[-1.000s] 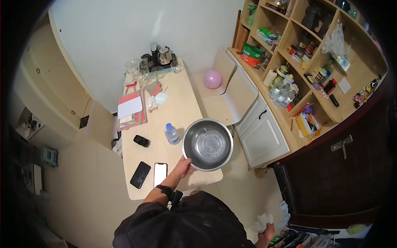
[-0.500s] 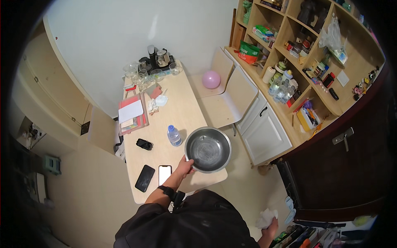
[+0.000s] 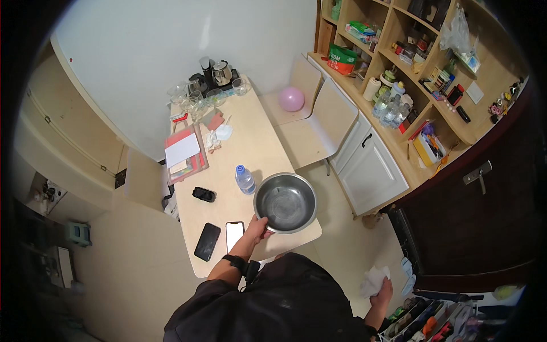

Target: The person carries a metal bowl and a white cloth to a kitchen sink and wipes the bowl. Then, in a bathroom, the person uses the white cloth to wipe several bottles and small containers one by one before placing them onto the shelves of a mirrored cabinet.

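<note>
My left hand grips the near-left rim of a wide grey metal basin, thumb over the edge. The basin is over the right front part of the table; whether it rests on it I cannot tell. Just left of the basin stands a clear water bottle with a blue cap. Away from the table, low at the right, my right hand holds a crumpled white tissue. A black phone and a phone with a lit white screen lie near my left forearm.
A small black case, a red folder box with paper, crumpled tissues, glass cups and a kettle stand on the table. Beyond its right side are a chair with a pink balloon, shelves and a dark door.
The view has shifted slightly. My right hand has come up and forward a little with the tissue. The basin, still in my left hand, sits slightly closer to the bottle in the picture.
</note>
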Motion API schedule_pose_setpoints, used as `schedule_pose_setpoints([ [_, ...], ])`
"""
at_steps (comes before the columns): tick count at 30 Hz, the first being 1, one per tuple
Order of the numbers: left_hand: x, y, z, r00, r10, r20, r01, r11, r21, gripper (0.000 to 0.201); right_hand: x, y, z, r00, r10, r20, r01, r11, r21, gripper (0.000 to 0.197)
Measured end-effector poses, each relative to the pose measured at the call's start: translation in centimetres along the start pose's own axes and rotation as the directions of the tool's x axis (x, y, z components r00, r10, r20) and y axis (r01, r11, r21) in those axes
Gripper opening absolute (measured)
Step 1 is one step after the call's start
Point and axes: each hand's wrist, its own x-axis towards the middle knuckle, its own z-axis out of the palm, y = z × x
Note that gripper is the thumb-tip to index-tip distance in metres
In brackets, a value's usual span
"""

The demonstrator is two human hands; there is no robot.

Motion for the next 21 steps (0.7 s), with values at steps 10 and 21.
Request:
schedule_pose_setpoints([
  [10, 0.2, 0.2, -2.3, 0.992, -0.054, -0.115, 0.084, 0.957, 0.277, 0.048, -1.2, 0.3, 1.3, 0.999, 0.035, 0.021, -0.036, 0.997, 0.071, 0.034],
  [21, -1.8, 5.0, 1.1, 0.829, 0.538, 0.150, -0.468, 0.522, 0.713, 0.046, -3.2, 1.1, 2.3, 0.999, -0.003, 0.032, 0.000, 0.997, 0.077, 0.038],
])
